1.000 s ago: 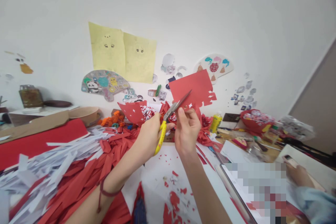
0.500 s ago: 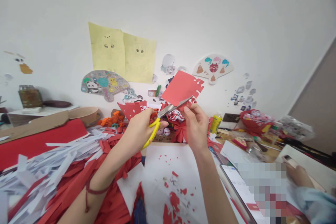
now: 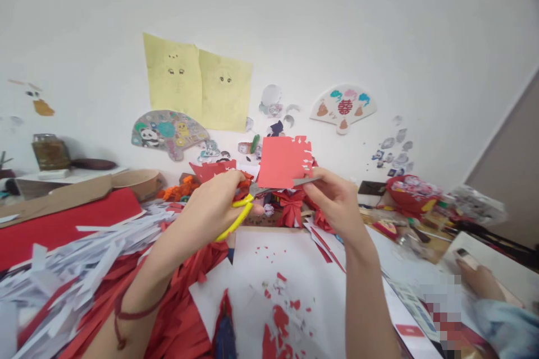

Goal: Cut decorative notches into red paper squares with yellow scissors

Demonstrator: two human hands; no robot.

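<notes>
My left hand (image 3: 225, 199) is closed round the yellow handles of a pair of scissors (image 3: 238, 221). Their grey blades point right, and the red paper (image 3: 282, 161) lies between them near its lower edge. My right hand (image 3: 334, 199) pinches that paper at its lower right corner, close to the blade tip. Small notches run along the paper's right side and upper right corner. Below, red paper scraps (image 3: 281, 320) lie scattered on a white sheet (image 3: 252, 269).
White paper strips (image 3: 101, 235) and red paper strips (image 3: 181, 303) are heaped on the left. Red paper bows (image 3: 291, 207) stand behind my hands. At the right, another person's hand (image 3: 480, 277) holds a phone. Two decorated fans and drawings hang on the wall.
The red paper has turned more upright and come lower. My right hand has moved right and down, and the scissors have dropped slightly. A yellow bottle is now hidden behind my right hand.
</notes>
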